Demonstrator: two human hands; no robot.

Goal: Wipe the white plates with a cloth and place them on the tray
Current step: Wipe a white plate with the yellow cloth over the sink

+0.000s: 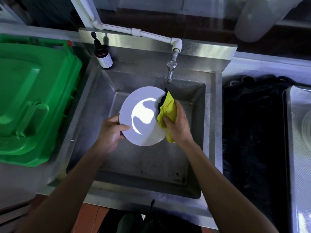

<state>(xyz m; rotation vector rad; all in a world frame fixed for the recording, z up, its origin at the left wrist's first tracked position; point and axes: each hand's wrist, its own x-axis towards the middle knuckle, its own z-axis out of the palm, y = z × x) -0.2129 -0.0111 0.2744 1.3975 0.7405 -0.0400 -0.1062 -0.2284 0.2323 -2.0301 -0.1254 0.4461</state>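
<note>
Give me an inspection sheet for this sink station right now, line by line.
Surface: steel sink, basin dry-looking, some dark specks near the front.
Job's things: white plate held tilted over the basin; yellow cloth on its right edge; tray at far right, contents unclear.
Clutter: brown pump bottle on the back left ledge.
Hands: left hand grips the plate's left rim; right hand grips the cloth.
Cables: nothing seen.
Surroundings: green bin lid at left, tap not running, white pipe behind.
</note>
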